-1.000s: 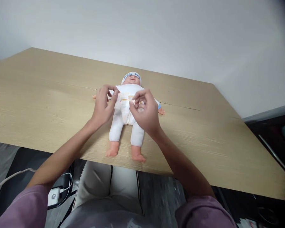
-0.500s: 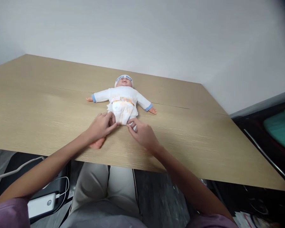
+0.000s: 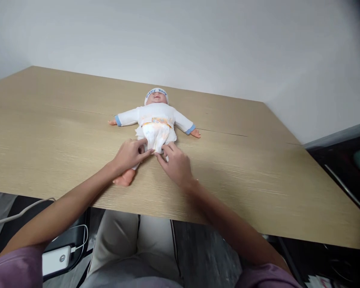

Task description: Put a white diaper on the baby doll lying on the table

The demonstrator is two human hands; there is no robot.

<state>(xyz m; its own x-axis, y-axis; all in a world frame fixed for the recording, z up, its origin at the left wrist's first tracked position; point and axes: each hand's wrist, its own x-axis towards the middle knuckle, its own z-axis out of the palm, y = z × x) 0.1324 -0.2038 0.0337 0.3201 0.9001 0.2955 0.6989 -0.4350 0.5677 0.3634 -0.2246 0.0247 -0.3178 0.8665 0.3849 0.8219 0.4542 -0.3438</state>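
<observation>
A baby doll [image 3: 156, 111] lies on its back, head away from me, arms spread. It wears a white top with blue cuffs and a white cap with blue lettering. A white diaper [image 3: 156, 135] with an orange patterned waistband covers its lower front. My left hand [image 3: 132, 155] pinches the diaper's lower edge between the doll's legs. Close beside it, my right hand [image 3: 175, 162] is closed on the diaper's edge on the other side. One bare foot [image 3: 125, 178] shows below my left wrist; the other foot is hidden behind my right hand and forearm.
The doll lies on a light wooden table [image 3: 63, 148] with a thin seam across it. A pale wall stands behind. At the right edge is a black object [image 3: 345, 168]. Below on the left, a white power bank [image 3: 56, 261] with a cable rests on a black seat.
Both hands stay at the diaper's lower edge, and my right fingers have shifted slightly inward and upward. The view has moved a little, and more of the doll's leg shows by my left hand.
</observation>
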